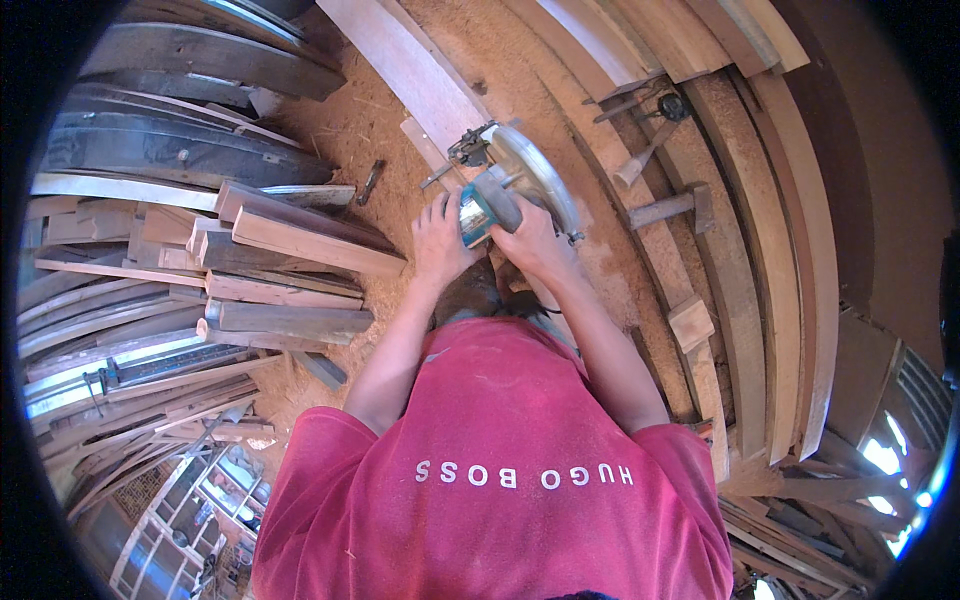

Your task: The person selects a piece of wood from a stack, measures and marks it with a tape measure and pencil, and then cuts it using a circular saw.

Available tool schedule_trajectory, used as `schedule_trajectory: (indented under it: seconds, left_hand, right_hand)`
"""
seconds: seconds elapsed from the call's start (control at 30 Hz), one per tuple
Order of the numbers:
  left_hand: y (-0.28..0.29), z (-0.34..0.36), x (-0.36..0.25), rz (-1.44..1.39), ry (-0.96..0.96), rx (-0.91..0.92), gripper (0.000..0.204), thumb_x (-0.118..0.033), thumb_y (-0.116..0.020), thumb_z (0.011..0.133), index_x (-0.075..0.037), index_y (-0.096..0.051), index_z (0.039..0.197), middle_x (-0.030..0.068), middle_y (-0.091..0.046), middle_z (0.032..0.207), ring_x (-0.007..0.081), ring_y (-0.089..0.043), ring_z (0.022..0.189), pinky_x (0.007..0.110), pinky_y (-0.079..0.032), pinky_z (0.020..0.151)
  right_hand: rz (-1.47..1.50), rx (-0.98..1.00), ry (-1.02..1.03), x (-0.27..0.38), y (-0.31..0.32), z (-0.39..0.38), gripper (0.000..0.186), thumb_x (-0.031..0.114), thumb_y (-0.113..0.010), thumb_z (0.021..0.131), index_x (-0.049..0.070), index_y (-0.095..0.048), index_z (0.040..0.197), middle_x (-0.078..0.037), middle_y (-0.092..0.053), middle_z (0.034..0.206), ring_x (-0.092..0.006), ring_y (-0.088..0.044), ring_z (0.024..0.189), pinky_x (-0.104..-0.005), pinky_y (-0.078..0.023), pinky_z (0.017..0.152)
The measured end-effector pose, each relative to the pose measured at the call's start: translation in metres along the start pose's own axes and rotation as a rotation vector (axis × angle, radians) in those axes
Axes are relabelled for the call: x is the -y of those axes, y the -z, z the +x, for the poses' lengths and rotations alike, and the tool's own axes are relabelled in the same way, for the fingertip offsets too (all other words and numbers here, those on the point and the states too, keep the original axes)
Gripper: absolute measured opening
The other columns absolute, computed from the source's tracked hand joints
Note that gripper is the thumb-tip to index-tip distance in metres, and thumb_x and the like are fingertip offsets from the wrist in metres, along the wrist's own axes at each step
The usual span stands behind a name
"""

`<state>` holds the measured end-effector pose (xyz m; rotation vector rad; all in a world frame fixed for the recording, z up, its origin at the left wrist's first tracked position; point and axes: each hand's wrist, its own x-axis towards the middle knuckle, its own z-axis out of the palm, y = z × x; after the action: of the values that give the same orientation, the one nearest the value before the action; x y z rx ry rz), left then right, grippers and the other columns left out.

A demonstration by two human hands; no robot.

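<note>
A circular saw (pixel 486 203) with a teal motor body and a pale metal blade guard (pixel 540 172) is in front of me. My left hand (pixel 440 238) is closed around the motor side of the saw. My right hand (pixel 538 240) grips its dark rear handle. Ahead of the saw a long pale plank (pixel 415 70) runs away to the upper left, and the saw's front stands at the plank's near end. A narrow strip of wood (pixel 425 146) lies beside that end. The blade's lower part and its contact with the wood are hidden.
Stacked boards and beams (pixel 310 240) crowd the left side. Long thick planks (pixel 740 270) lie along the right, bearing a hammer-like tool (pixel 670 208) and a small wood block (pixel 690 322). Sawdust covers the floor (pixel 340 130), where a small dark tool (pixel 371 182) lies.
</note>
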<state>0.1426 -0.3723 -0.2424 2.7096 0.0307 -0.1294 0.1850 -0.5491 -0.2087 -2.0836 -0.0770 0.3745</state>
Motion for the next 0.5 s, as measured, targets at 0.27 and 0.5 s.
schedule_trajectory:
  seconds: [0.27, 0.5]
  left_hand:
    - [0.007, 0.018, 0.015, 0.015, 0.008, 0.007, 0.111, -0.033, -0.093, 0.058, -0.008, -0.041, 0.152, 0.0169, -0.052, 0.143, 0.0375, -0.052, 0.128, 0.051, -0.042, 0.105]
    - [0.016, 0.033, 0.018, 0.05, 0.03, 0.011, 0.11, -0.031, -0.095, 0.057, -0.011, -0.042, 0.152, 0.0154, -0.053, 0.143, 0.0381, -0.053, 0.128, 0.053, -0.046, 0.103]
  right_hand:
    - [-0.001, -0.013, 0.045, -0.001, -0.015, 0.026, 0.045, 0.024, -0.072, 0.079, -0.002, -0.066, 0.114, -0.033, -0.07, 0.1, -0.0505, -0.066, 0.1, -0.0541, -0.054, 0.089]
    - [-0.005, -0.028, 0.067, 0.003, -0.021, 0.042, 0.045, 0.028, -0.074, 0.08, -0.002, -0.066, 0.112, -0.031, -0.071, 0.1, -0.0493, -0.068, 0.099, -0.0544, -0.054, 0.088]
